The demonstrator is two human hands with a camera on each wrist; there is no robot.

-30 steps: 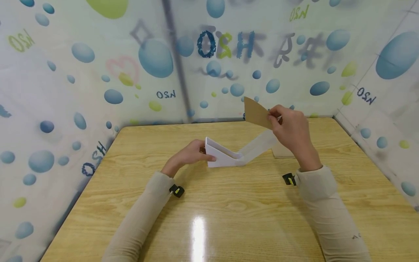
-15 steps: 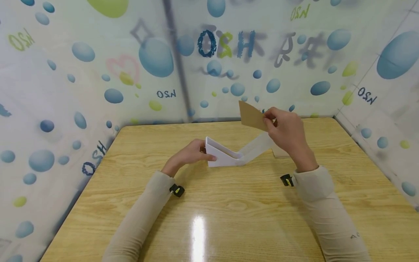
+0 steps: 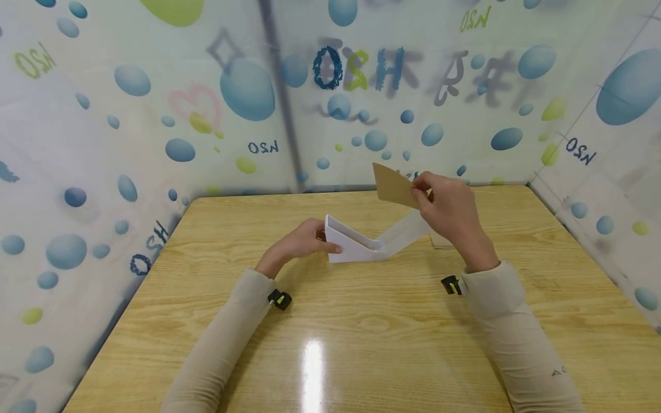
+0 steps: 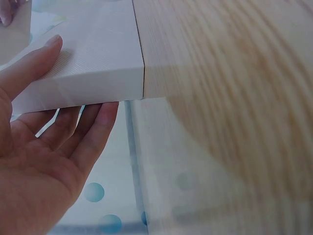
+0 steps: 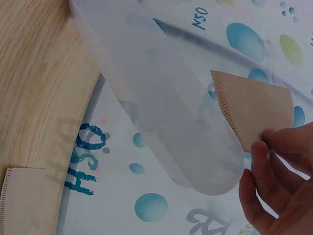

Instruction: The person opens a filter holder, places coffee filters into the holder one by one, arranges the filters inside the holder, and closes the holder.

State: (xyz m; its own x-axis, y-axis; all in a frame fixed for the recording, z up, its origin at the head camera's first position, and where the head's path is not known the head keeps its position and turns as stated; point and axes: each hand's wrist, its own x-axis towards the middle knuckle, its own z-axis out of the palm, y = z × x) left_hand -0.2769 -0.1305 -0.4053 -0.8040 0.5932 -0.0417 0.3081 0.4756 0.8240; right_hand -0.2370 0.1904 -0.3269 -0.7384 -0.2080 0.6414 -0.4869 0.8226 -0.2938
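Observation:
My left hand (image 3: 304,240) grips the left end of a white open-topped case (image 3: 351,246) standing on the table, thumb on the near face and fingers at the end. In the left wrist view the thumb lies over the white case (image 4: 98,81), the fingers against its end wall. Its translucent lid (image 3: 405,232) is swung open, slanting up to the right. My right hand (image 3: 451,206) pinches a brown paper coffee filter (image 3: 392,184) by one side, raised above the lid. The crimped edge of that coffee filter (image 5: 259,107) shows in the right wrist view.
More brown coffee filters (image 3: 441,240) lie on the wooden table (image 3: 330,310) behind the right hand, partly hidden; a crimped edge of these filters (image 5: 24,200) shows in the right wrist view. A patterned wall covering (image 3: 232,160) rises at the table's back edge.
My right hand has moved a little left and down, bringing the coffee filter nearer to the case. The left hand and the case have stayed in place.

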